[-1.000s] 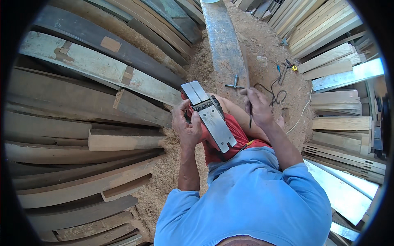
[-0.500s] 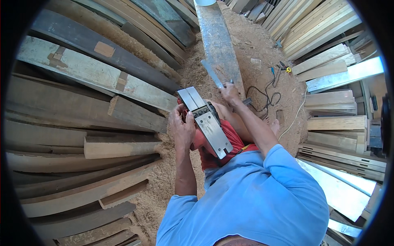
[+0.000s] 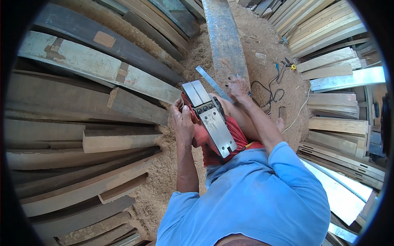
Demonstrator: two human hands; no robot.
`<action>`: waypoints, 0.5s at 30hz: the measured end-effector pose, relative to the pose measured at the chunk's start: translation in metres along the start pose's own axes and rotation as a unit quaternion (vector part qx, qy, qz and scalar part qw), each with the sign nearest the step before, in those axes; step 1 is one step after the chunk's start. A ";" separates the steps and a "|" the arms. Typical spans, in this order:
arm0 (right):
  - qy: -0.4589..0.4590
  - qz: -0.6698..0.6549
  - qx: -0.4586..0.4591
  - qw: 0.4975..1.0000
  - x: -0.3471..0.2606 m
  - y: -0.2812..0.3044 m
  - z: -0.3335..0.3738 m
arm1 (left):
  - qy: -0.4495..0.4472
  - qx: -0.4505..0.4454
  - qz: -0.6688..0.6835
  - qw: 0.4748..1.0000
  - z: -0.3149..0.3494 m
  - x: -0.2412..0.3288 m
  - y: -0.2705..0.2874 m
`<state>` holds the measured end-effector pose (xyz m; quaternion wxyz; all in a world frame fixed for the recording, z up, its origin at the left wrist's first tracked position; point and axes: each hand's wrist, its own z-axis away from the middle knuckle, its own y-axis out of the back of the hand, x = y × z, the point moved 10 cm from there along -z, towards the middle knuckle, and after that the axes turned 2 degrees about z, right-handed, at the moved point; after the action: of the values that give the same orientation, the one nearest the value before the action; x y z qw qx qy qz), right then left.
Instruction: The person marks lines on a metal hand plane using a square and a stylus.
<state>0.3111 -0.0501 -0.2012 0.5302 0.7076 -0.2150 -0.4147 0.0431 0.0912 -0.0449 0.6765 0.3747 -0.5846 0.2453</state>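
Note:
An upturned electric planer [image 3: 198,133] with a red body shows its metal sole, split by a row of bolts. My left hand [image 3: 183,123] is closed around its red side, holding it over my lap. My right hand [image 3: 239,87] is over the near end of a long worn board [image 3: 225,41], its fingers spread and pointing down toward the wood. Beside that hand a flat metal strip, like a ruler [image 3: 210,80], slants across my knee, its lower end close to the wrist. Whether my thumb touches the strip is unclear, and what lies beneath the fingers is hidden.
Stacked timber [image 3: 53,94] rises close on my left, and more planks [image 3: 328,28] stand on the right. Sawdust covers the floor [image 3: 262,41]. A black cable [image 3: 271,94] and yellow-handled tool [image 3: 293,67] lie right of the board.
My right hand has moved right and down from the strip's end, its fingers now spread over the board. The strip has shifted lower. The planer has moved slightly right in view, still in my left hand.

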 end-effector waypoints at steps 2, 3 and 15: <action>-0.021 -0.008 -0.138 0.990 0.006 -0.015 -0.006 | 0.029 -0.012 0.025 0.999 -0.001 0.000 -0.004; -0.027 -0.014 -0.208 0.978 0.002 -0.022 -0.004 | 0.034 -0.014 0.024 0.999 -0.001 -0.002 -0.002; 0.048 0.030 -0.204 0.977 -0.055 -0.044 -0.010 | 0.013 -0.030 0.014 0.999 0.004 0.019 -0.012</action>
<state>0.2825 0.0117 -0.2210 0.6849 0.5971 -0.1216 -0.3995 0.0536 0.0793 -0.0290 0.6916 0.3426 -0.5881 0.2419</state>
